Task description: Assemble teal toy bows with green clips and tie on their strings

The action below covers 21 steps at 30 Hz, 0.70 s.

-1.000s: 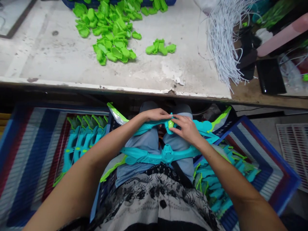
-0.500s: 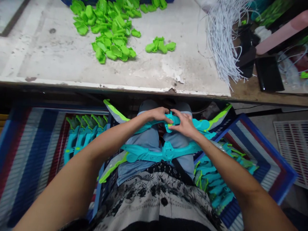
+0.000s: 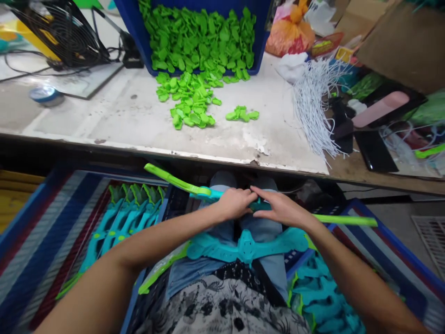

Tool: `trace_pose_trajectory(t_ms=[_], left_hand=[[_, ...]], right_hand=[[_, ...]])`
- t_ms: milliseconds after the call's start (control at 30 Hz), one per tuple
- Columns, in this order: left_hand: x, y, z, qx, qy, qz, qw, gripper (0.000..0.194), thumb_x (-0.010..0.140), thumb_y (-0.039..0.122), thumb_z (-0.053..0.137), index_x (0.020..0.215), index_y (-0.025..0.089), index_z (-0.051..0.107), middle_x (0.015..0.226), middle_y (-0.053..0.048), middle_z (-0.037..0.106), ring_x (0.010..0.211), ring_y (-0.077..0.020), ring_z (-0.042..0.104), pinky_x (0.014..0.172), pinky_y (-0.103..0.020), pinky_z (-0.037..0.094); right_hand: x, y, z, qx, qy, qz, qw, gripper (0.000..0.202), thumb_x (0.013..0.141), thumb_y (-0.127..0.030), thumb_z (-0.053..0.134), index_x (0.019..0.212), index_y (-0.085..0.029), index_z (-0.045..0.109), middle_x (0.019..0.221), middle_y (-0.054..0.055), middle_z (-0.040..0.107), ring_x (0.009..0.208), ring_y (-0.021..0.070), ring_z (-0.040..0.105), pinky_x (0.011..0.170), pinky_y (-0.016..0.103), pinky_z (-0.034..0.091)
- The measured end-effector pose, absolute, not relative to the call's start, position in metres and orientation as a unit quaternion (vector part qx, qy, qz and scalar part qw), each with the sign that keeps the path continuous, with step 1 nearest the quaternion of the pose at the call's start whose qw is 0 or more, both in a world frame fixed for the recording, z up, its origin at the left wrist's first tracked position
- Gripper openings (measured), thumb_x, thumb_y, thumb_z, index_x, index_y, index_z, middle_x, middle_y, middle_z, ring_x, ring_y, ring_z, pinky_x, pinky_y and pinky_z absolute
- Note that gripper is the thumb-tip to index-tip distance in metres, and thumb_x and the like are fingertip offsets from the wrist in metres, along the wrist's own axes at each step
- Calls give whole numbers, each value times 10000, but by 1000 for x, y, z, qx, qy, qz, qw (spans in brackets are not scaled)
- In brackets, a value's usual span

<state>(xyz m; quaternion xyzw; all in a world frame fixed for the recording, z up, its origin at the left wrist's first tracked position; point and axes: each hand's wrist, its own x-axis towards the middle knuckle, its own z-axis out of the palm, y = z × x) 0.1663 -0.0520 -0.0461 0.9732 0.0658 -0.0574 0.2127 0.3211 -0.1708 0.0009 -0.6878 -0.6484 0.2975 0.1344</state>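
Note:
Above my knees, my left hand [image 3: 238,202] and my right hand [image 3: 278,206] close on the middle of a teal bow-shaped part [image 3: 217,194] with long lime-green arms. The fingertips of both hands nearly meet and cover most of its centre. The part is turned nearly edge-on. A second teal bow-shaped part [image 3: 245,248] lies across my lap, its hub facing up. On the table, a small group of green pieces [image 3: 242,114] lies beside a larger pile [image 3: 193,104].
Behind the pile, a blue bin [image 3: 137,39] holds many green pieces. White cords [image 3: 311,104] and a dark phone [image 3: 375,150] lie at the right. Striped crates with teal parts [image 3: 107,222] flank my lap. The table edge [image 3: 194,154] runs in front of my hands.
The view has tilted up and shows more of the table and the blue bin. The held part has turned from face-up to nearly edge-on, and my fingers now cover its centre.

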Motion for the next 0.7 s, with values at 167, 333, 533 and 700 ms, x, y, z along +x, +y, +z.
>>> trace_pose_trajectory(t_ms=[167,333,533,700], left_hand=[[141,-74,-71,991,64,36,114,482,910,203,432,1382,262,353,1333,-157,445,1141,-267,503,936,-433,401],[114,-108,-65,964,138,37,226,473,874,247,503,1340,201,434,1444,-177,331,1306,-338,351,1027,-488,352],[82,-158,-47,901,209,-185,331,751,835,423,568,1438,101,258,1075,-168,643,982,-299,608,871,-445,475],[86,-148,-52,895,211,-198,338,745,847,352,545,1464,120,197,1101,-164,648,1003,-304,621,831,-401,479]], right_hand=[[349,-94,25,-747,-605,52,270,275,895,-305,476,1036,-182,677,1056,90,687,1003,249,604,916,380,456],[377,29,9,-784,-575,-63,223,301,835,-201,515,1117,-149,606,1150,118,638,1111,316,457,932,455,371],[369,47,9,-804,-564,-119,147,283,892,-189,414,1121,-152,577,1030,128,657,1068,315,459,874,452,323],[369,-36,25,-822,-548,-123,99,322,871,-312,499,1144,-174,600,923,129,647,874,271,520,765,372,347]])
